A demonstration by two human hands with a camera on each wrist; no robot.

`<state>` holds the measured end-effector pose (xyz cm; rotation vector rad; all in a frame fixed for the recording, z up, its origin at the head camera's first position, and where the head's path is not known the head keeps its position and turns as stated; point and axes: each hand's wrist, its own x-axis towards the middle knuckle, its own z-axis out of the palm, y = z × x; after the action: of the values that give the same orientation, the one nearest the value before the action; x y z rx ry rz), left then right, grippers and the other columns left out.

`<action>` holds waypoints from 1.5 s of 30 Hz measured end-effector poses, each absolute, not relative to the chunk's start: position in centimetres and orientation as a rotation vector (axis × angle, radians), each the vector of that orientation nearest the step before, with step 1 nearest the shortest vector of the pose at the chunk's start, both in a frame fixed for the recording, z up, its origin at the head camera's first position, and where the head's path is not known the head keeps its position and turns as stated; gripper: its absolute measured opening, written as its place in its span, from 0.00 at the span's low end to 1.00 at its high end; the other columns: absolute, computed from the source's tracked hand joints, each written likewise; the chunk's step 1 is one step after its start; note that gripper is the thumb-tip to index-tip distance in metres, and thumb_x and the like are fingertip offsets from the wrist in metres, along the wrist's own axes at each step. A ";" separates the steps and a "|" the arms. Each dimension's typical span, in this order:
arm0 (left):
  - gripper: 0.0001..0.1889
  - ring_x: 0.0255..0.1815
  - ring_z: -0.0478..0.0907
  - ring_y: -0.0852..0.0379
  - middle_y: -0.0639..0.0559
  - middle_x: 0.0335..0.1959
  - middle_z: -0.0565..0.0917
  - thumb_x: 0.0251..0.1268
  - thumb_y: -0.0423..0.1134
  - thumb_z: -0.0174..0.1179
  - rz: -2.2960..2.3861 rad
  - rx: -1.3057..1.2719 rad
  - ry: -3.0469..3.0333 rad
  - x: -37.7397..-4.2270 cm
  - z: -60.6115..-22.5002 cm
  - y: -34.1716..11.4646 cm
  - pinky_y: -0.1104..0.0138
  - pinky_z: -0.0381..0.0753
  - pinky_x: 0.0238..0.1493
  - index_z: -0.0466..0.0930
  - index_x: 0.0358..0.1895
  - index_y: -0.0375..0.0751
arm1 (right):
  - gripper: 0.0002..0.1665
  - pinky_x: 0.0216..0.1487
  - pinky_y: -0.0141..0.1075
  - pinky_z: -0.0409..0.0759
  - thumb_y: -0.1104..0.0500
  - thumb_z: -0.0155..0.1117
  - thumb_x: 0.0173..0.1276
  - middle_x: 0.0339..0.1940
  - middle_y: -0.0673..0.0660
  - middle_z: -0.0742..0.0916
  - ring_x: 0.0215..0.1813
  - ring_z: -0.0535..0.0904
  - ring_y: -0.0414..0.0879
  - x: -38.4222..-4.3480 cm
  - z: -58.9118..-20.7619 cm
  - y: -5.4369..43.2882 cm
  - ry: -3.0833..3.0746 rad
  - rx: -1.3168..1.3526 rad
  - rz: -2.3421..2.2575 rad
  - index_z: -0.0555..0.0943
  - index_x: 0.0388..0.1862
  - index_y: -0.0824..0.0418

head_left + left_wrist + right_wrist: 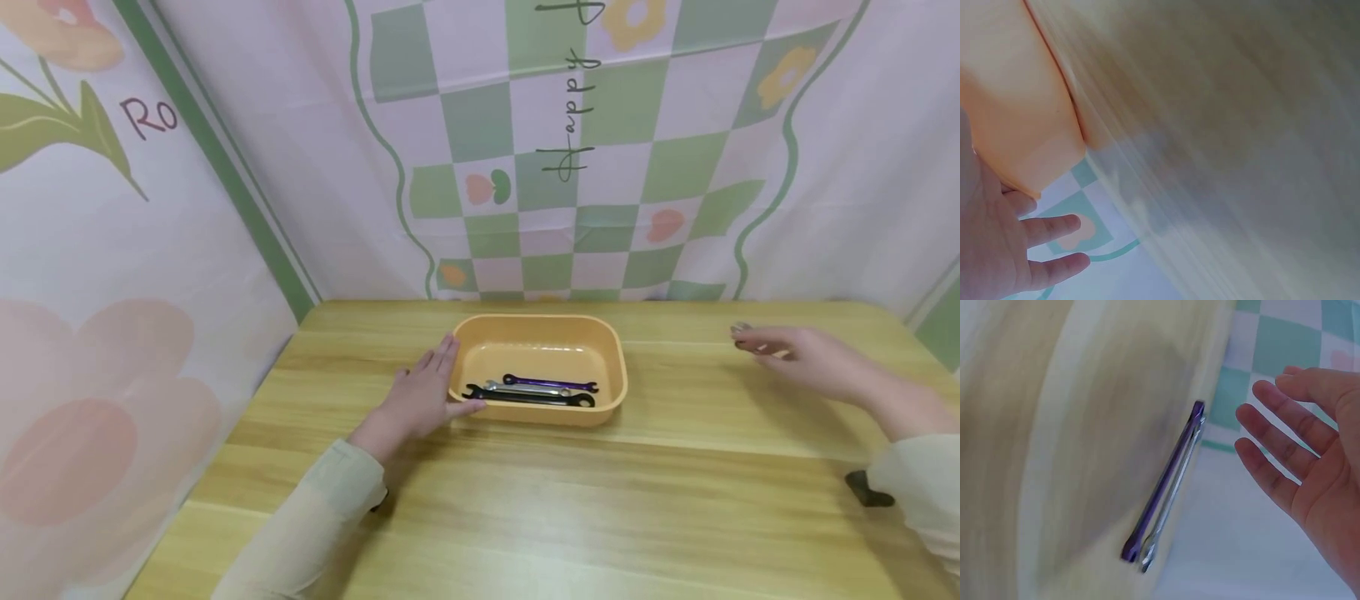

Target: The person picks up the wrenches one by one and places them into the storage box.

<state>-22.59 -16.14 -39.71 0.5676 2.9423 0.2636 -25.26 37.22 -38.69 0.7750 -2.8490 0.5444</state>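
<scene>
My left hand rests against the left end of a yellow-orange plastic bin, fingers extended along its side and thumb at the front rim. Three wrenches lie inside, near the front wall: a black wrench, a silver wrench and a purple wrench. Over the right part of the table my right hand hovers with loosely bent fingers, holding nothing. Below it, in the right wrist view, another purple wrench and a silver wrench lie side by side on the table, apart from the fingers.
The wooden table ends at the back against a hanging cloth with a green-and-white checked pattern. Another printed cloth hangs along the left side. A dark piece shows beside the right sleeve.
</scene>
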 end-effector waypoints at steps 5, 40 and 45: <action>0.59 0.82 0.47 0.37 0.46 0.85 0.35 0.67 0.78 0.45 0.268 0.566 2.938 -22.5 -39.7 -16.1 0.31 0.55 0.71 0.31 0.84 0.40 | 0.22 0.39 0.46 0.87 0.75 0.68 0.63 0.49 0.73 0.87 0.39 0.85 0.40 -25.0 -39.0 38.5 -2.858 0.721 0.551 0.81 0.58 0.74; 0.59 0.81 0.48 0.36 0.47 0.85 0.35 0.67 0.77 0.47 0.288 0.564 2.948 -22.7 -39.6 -16.1 0.31 0.56 0.71 0.32 0.84 0.40 | 0.27 0.44 0.65 0.82 0.76 0.65 0.63 0.47 0.80 0.84 0.43 0.84 0.72 -26.2 -40.3 41.7 -3.004 0.637 0.543 0.74 0.62 0.80; 0.59 0.81 0.48 0.36 0.48 0.85 0.34 0.67 0.77 0.47 0.303 0.559 2.941 -22.6 -39.7 -16.1 0.31 0.55 0.71 0.32 0.84 0.40 | 0.29 0.43 0.63 0.83 0.77 0.68 0.58 0.42 0.77 0.86 0.40 0.85 0.70 -26.4 -40.4 41.8 -3.020 0.663 0.527 0.74 0.60 0.82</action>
<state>-22.60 -16.14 -39.69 0.5588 2.9409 0.3028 -26.42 41.77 -40.37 0.6630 -3.0195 0.5271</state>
